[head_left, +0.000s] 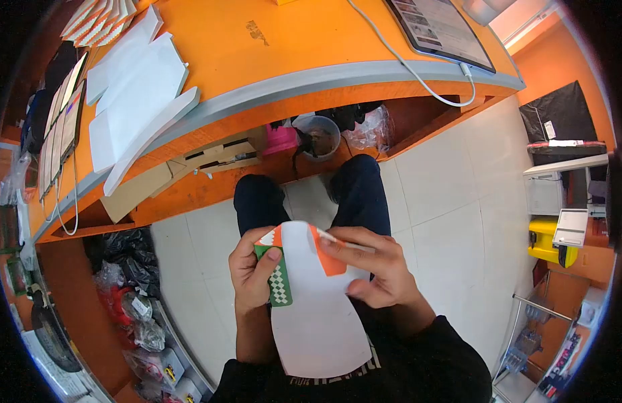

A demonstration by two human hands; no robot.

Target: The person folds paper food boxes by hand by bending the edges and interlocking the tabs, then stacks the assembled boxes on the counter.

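Note:
A white paper piece [317,336] with green and orange printed flaps lies over my lap, its long white part toward my body. My left hand [254,269] grips its left side, thumb on the green checkered flap [280,285]. My right hand [381,269] holds the right side, fingers over the orange flap [331,258] and thumb lower down near the edge. Both side flaps are folded inward over the white middle.
On the orange desk [291,40] ahead are white paper pieces [139,87], folded patterned pieces [99,20], phones [62,127] and a tablet [445,30] with a white cable. An open shelf below holds a clear bucket [319,138] and cardboard [146,188]. Bags sit lower left.

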